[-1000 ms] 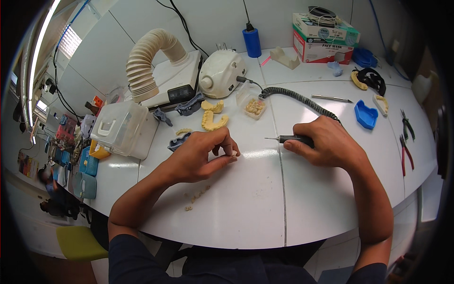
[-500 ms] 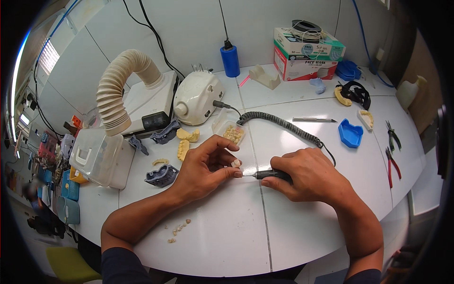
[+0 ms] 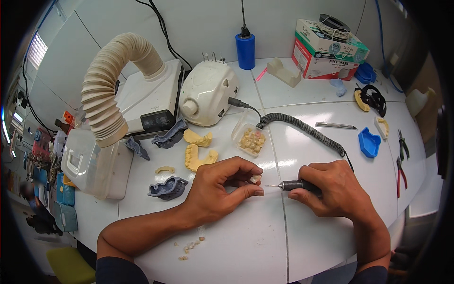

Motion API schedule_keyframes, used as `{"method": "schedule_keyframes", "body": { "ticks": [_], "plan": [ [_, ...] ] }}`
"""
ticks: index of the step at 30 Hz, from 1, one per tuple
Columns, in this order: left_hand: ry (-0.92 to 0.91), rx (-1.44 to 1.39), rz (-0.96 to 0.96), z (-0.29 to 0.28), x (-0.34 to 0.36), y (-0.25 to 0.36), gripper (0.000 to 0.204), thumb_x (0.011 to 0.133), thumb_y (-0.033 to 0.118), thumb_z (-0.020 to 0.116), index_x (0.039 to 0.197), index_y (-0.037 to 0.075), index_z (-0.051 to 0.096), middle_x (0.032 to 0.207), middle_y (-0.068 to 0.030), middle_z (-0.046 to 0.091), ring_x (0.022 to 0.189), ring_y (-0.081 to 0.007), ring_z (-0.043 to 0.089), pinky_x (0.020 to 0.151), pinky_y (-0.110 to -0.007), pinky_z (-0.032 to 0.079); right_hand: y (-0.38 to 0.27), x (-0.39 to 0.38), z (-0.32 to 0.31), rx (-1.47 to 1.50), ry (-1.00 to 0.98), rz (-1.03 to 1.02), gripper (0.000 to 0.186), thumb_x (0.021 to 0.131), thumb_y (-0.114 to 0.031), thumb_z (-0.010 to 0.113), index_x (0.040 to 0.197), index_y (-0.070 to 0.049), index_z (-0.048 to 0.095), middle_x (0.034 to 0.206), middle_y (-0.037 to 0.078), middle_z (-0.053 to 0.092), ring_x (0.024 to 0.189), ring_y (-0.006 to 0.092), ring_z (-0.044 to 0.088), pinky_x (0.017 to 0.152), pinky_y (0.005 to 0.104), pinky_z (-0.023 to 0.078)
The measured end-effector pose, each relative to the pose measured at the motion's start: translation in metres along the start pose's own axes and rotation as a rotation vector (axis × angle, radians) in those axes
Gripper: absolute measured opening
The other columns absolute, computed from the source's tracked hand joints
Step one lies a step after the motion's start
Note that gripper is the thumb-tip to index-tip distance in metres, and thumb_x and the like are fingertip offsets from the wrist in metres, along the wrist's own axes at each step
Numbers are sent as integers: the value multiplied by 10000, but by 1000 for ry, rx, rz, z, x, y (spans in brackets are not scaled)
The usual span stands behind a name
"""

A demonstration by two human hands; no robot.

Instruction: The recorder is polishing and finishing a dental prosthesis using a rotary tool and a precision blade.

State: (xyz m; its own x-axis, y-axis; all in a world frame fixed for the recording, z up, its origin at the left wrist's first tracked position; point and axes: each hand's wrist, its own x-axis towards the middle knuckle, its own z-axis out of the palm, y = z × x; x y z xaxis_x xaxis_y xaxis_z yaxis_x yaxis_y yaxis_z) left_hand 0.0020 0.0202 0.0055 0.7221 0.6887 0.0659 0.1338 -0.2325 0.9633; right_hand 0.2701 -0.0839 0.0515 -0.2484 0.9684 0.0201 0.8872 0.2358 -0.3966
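Between the thumb and fingers of my left hand [image 3: 224, 184] is a small whitish dental crown [image 3: 256, 179]. My right hand [image 3: 333, 191] grips a dark rotary handpiece [image 3: 300, 185]. Its thin metal bur [image 3: 272, 185] points left at the crown, with a small gap between them. A coiled cord [image 3: 302, 125] runs from the handpiece to a white control unit [image 3: 209, 92]. Beyond my left hand stands a clear tub [image 3: 249, 140] of small yellowish tooth-like pieces. Several more such pieces [image 3: 191, 245] lie loose on the white table near my left forearm.
Yellow dental casts [image 3: 198, 157] and grey dental models [image 3: 168, 188] lie left of my left hand. A ribbed hose [image 3: 106, 80] arches over a plastic case [image 3: 97, 163]. To the right are a craft knife [image 3: 336, 125], a blue mould [image 3: 369, 142] and pliers [image 3: 401, 177]. Boxes [image 3: 326, 52] stand behind.
The view has shifted, so the table things appear further right and lower-left items larger. The bur has drawn back from the crown, and its tip now shows sharply.
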Motion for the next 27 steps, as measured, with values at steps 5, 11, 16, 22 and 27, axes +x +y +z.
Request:
{"method": "schedule_keyframes", "body": {
  "ticks": [5,11,16,22,27],
  "plan": [
    [36,-26,21,2,0,-1,270,969,38,819,1218,-30,740,1081,-114,795,1033,-160,788,938,-288,645,-2,0,2,1,15,13,474,1008,-500,749,856,-59,665,723,118,685,587,353,649,567,458,474],
    [46,122,45,0,-2,-1,238,958,63,821,1171,-11,743,1027,-98,782,897,-137,767,786,-273,630,-6,0,5,-44,34,6,465,1012,-493,749,871,-58,668,707,109,674,558,341,644,544,450,474],
    [26,205,95,2,-2,8,209,947,77,826,1129,13,745,968,-73,765,812,-128,733,682,-258,589,-13,-1,7,-46,45,22,439,1012,-481,754,887,-66,683,689,90,682,520,313,647,503,439,468],
    [36,228,70,4,-3,6,247,910,87,887,1099,-5,758,846,-26,732,704,-60,640,610,-235,512,-14,-2,10,-53,42,33,430,1013,-479,752,895,-69,697,691,88,689,520,311,654,500,435,475],
    [33,238,62,2,-4,5,255,905,88,894,1101,-7,761,847,-31,736,697,-60,643,608,-232,517,-17,0,9,-68,25,40,441,1016,-488,744,885,-70,698,684,84,686,525,308,659,497,430,481]
  ]
}}
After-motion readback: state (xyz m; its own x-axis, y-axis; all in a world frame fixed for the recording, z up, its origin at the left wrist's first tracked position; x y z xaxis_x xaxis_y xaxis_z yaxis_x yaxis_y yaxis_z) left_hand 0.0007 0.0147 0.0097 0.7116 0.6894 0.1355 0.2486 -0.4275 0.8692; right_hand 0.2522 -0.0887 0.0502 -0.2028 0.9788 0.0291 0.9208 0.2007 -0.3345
